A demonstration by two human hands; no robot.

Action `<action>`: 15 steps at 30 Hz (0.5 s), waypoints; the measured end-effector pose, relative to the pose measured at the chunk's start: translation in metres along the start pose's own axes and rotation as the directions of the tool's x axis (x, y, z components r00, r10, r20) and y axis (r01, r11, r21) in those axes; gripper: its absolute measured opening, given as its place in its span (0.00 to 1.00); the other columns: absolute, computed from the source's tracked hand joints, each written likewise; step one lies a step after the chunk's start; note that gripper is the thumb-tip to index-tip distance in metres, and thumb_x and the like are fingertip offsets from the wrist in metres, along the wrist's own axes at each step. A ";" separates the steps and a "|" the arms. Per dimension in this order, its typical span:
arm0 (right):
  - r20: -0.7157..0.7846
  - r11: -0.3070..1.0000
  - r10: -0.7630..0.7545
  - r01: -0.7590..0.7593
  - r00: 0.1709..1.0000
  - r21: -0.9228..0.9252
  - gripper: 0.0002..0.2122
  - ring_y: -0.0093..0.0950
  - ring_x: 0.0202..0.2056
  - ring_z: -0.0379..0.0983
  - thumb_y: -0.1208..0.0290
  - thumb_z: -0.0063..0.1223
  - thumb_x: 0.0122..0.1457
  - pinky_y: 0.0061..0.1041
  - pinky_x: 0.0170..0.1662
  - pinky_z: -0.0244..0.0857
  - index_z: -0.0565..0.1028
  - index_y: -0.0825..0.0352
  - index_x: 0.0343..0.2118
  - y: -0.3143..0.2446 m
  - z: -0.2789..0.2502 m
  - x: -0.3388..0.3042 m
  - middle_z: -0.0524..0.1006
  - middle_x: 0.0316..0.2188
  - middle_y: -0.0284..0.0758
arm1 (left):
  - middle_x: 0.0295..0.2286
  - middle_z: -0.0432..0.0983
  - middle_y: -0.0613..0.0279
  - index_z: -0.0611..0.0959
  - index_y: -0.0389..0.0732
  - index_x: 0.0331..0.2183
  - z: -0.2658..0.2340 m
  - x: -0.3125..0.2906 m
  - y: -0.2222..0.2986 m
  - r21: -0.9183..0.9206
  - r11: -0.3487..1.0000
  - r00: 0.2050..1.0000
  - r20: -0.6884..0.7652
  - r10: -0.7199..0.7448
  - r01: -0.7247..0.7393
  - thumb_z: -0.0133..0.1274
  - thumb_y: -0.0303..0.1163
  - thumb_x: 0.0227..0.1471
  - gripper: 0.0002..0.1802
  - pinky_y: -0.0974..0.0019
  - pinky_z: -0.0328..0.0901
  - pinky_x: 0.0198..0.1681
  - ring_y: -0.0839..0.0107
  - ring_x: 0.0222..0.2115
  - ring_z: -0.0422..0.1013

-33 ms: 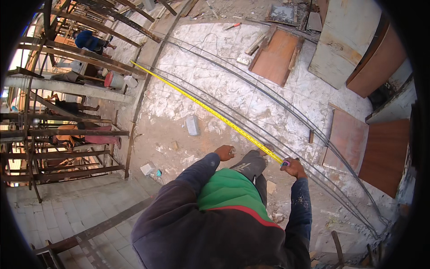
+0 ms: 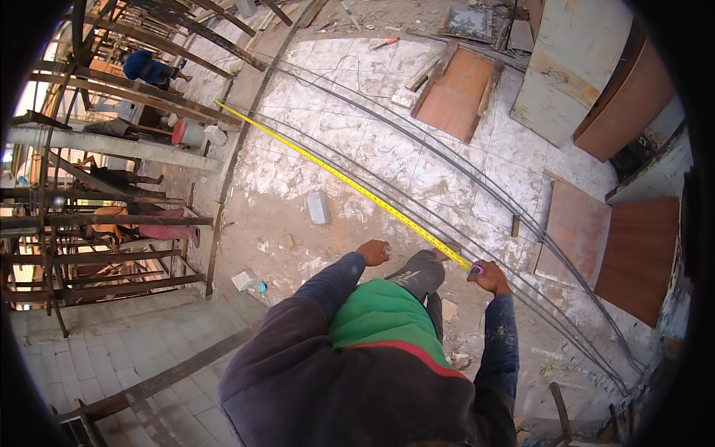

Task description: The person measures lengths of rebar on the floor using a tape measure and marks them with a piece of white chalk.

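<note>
My right hand (image 2: 492,278) is closed around the case of a tape measure (image 2: 475,271), mostly covered by the fingers. Its yellow blade (image 2: 350,186) is drawn out in a long straight line toward the far left, reaching a dark edge strip in the floor. Long thin steel rods (image 2: 439,217) run beside the blade and pass close to my right hand. My left hand (image 2: 373,252) hangs in front of my body with curled fingers, away from the tape. A small pale spot shows at its fingertips, too small to name.
A grey block (image 2: 318,207) lies on the dusty floor ahead. Wooden poles (image 2: 112,221) form a frame at left, with people beyond it. Brown panels (image 2: 458,93) and large boards (image 2: 570,71) lie to the right. A red-handled tool (image 2: 386,43) and a cable lie farther off.
</note>
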State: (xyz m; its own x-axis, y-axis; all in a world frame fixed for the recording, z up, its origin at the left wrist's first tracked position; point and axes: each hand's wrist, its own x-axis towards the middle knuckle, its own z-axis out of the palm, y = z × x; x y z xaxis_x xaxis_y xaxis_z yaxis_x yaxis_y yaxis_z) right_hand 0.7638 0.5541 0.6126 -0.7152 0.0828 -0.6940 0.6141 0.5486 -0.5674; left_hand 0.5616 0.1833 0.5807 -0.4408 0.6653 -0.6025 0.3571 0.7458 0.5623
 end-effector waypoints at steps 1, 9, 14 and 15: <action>-0.021 0.999 0.030 -0.030 0.999 -0.024 0.21 0.41 0.40 0.77 0.55 0.63 0.39 0.36 0.44 0.68 0.80 0.58 0.39 0.002 -0.011 -0.005 0.80 0.36 0.42 | 0.40 0.78 0.47 0.79 0.39 0.44 0.002 0.007 0.003 0.021 0.998 0.997 0.045 -0.054 0.053 0.56 0.47 0.49 0.25 0.53 0.66 0.47 0.50 0.43 0.73; -0.075 0.997 -0.069 0.067 0.995 -0.023 0.18 0.38 0.37 0.77 0.58 0.59 0.42 0.33 0.41 0.68 0.81 0.62 0.36 -0.004 -0.099 -0.019 0.81 0.32 0.42 | 0.46 0.75 0.45 0.78 0.40 0.47 0.017 0.072 0.054 0.090 0.993 0.996 0.038 -0.076 0.072 0.55 0.47 0.49 0.27 0.53 0.63 0.53 0.50 0.49 0.69; -0.001 0.996 -0.020 0.020 1.000 0.083 0.16 0.36 0.35 0.76 0.58 0.60 0.42 0.31 0.42 0.67 0.82 0.63 0.33 -0.005 -0.143 -0.033 0.81 0.31 0.43 | 0.47 0.73 0.42 0.77 0.37 0.48 0.043 0.097 0.100 0.042 0.996 0.996 0.045 -0.077 0.075 0.54 0.46 0.50 0.28 0.54 0.63 0.54 0.49 0.50 0.69; 0.036 0.990 -0.028 0.023 0.999 0.141 0.16 0.36 0.35 0.76 0.58 0.61 0.42 0.30 0.43 0.67 0.82 0.62 0.33 -0.006 -0.148 -0.033 0.81 0.31 0.43 | 0.47 0.73 0.42 0.77 0.36 0.48 0.048 0.100 0.107 0.046 0.990 0.991 0.024 -0.133 0.132 0.54 0.46 0.50 0.28 0.54 0.63 0.54 0.49 0.50 0.69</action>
State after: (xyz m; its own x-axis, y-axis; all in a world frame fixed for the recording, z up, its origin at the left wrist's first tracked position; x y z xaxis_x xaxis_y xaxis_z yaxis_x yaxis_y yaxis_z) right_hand 0.7346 0.6717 0.7045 -0.7198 0.0377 -0.6932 0.6386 0.4277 -0.6397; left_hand 0.5954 0.3310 0.5528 -0.4647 0.5610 -0.6851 0.3332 0.8276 0.4517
